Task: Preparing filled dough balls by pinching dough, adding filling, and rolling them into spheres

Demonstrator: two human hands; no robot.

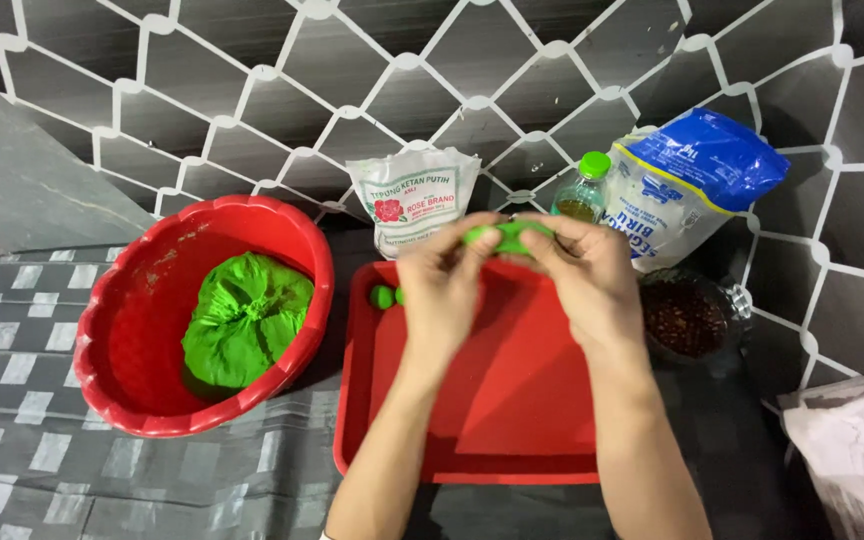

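Now both hands are up over the far end of the red tray (512,420), forearms coming in from the bottom edge and angling toward each other. The left hand (444,285) and the right hand (582,275) meet at the fingertips, pinched together on a flattened piece of green dough (507,237) held between them, above the tray and not touching it. The left palm faces right, fingers curled; the right hand mirrors it, knuckles up. On the tray, just beside the left hand, sits a small green ball (382,296), with a second one mostly hidden behind the fingers. To the left stands a red bowl (122,300) with a scalloped rim, holding a big lump of green dough (244,320). To the right, a glass bowl (692,320) holds something dark brown and grainy. Behind, against the wall: a white bag (414,205), a green-capped bottle (584,190), and a blue-and-white bag (692,175).
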